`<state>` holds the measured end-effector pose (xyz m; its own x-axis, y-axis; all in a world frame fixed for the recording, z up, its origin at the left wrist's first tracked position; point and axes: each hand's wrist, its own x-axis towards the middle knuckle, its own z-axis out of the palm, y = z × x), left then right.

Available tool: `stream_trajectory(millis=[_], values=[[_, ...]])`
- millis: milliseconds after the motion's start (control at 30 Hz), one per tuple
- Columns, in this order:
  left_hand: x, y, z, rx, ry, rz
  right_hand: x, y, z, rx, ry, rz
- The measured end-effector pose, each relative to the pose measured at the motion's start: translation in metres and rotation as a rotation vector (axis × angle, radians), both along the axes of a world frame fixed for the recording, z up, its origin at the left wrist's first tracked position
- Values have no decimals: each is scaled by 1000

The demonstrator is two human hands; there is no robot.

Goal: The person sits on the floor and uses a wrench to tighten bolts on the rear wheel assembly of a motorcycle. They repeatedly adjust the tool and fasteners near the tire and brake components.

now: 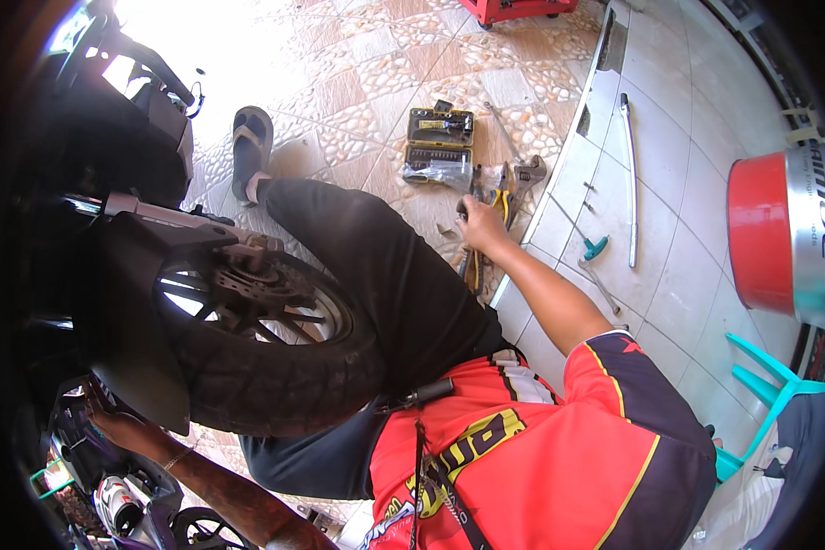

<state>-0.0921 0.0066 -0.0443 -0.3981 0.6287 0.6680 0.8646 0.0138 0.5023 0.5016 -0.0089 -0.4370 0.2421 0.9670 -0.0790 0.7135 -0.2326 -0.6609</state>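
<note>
My right hand [482, 225] reaches down to the tools on the floor, its fingers curled round a small dark thing I cannot make out. Just beside it lie yellow-and-black pliers [506, 203] and an adjustable wrench [528, 172]. More yellow-handled pliers [470, 271] rest below that hand. An open bit set case [440, 136] sits a little farther off, with clear plastic over its near part. At the lower left, my left hand [110, 423] is by the underside of the motorcycle's front wheel [275, 367]; its fingers are mostly hidden in shadow.
The motorcycle's fork and black fender [124, 312] fill the left. On the white tiles lie a long metal bar [630, 183], a teal T-handle key [596, 247] and a spanner [601, 286]. A red-and-silver drum [770, 234] and a teal plastic chair [770, 390] stand right.
</note>
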Motion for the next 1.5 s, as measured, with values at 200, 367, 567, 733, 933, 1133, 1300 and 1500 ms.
stream_trajectory(millis=[200,367,567,733,933,1133,1300,1500], values=[[38,-14,4,118,-605,-219,15,5,-14,-14,-287,232],[68,-33,9,111,-657,-322,-2,26,0,-95,-378,234],[91,-59,9,91,-637,-436,-34,34,165,473,82,26],[119,-80,13,154,-487,-635,-131,-17,324,1132,428,751],[171,-109,28,118,-476,-493,-226,-62,409,1354,564,639],[239,-143,11,-162,-704,-235,-202,-60,368,1246,542,986],[268,-143,-20,-351,-561,-810,-108,-39,302,867,430,743],[273,-140,-36,-380,-576,-889,-3,10,105,183,21,119]])
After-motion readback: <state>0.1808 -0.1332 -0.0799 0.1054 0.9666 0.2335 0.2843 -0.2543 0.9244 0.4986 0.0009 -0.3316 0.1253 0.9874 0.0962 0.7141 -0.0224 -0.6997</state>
